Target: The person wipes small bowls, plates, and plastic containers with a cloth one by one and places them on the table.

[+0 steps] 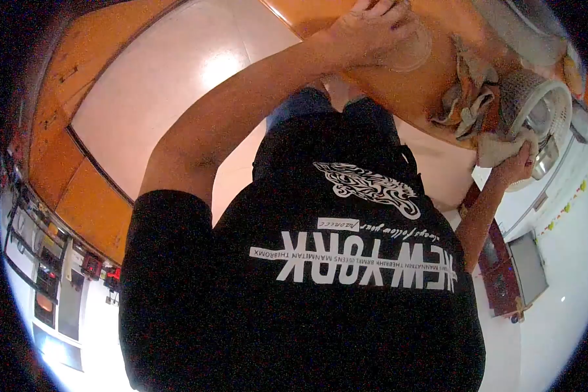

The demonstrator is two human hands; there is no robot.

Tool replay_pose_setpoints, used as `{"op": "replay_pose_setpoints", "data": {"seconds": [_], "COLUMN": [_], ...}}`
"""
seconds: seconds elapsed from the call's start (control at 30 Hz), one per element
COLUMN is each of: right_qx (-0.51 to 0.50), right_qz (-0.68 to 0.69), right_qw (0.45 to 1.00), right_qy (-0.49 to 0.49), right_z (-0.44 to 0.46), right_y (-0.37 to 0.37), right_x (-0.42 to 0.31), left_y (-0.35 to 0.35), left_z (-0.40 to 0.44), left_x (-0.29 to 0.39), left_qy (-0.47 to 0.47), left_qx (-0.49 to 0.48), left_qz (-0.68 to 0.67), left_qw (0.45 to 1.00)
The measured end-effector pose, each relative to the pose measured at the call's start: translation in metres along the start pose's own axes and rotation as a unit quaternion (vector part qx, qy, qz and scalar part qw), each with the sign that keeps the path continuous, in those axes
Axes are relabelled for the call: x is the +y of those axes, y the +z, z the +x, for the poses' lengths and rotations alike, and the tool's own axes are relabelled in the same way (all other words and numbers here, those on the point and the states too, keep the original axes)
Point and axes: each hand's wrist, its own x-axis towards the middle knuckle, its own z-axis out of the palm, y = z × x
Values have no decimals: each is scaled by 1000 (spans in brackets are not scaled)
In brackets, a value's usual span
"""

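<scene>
My left hand (pixel 375 29) is at the top of the view over the orange counter (pixel 398 85), its fingers bent at the edge of a clear round lid (pixel 411 51). On the right, my right hand (pixel 519 164) grips a light cloth (pixel 496 149). That cloth lies against a white perforated basket (pixel 555 91) with shiny metal ware (pixel 543 157) in it. Between my hands, a crumpled patterned cloth (pixel 470 98) rests on the counter.
A grey basin (pixel 522 29) is at the top right. Orange cabinet panels (pixel 91 202) curve along the left, beside the pale floor (pixel 176 85). A dark red cabinet (pixel 500 274) with a grey panel (pixel 529 268) stands at the lower right.
</scene>
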Motion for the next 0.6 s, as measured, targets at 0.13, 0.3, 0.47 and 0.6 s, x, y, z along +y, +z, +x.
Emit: {"op": "replay_pose_setpoints", "data": {"seconds": [0.13, 0.3, 0.47, 0.6], "right_qx": [35, 27, 27, -6], "right_qz": [26, -32, 21, 78], "right_qw": [997, 999, 997, 996], "right_qy": [65, 28, 65, 35], "right_z": [1, 7, 1, 0], "right_y": [1, -7, 2, 4], "right_x": [3, 13, -6, -5], "left_y": [-11, -31, -29, -37], "left_z": [-4, -11, -13, -21], "left_x": [-9, -16, -6, -12], "left_qy": [41, 24, -46, -71], "left_qx": [-15, -39, 7, -18], "left_qz": [-48, -44, -81, 4], "left_qw": [998, 998, 996, 997]}}
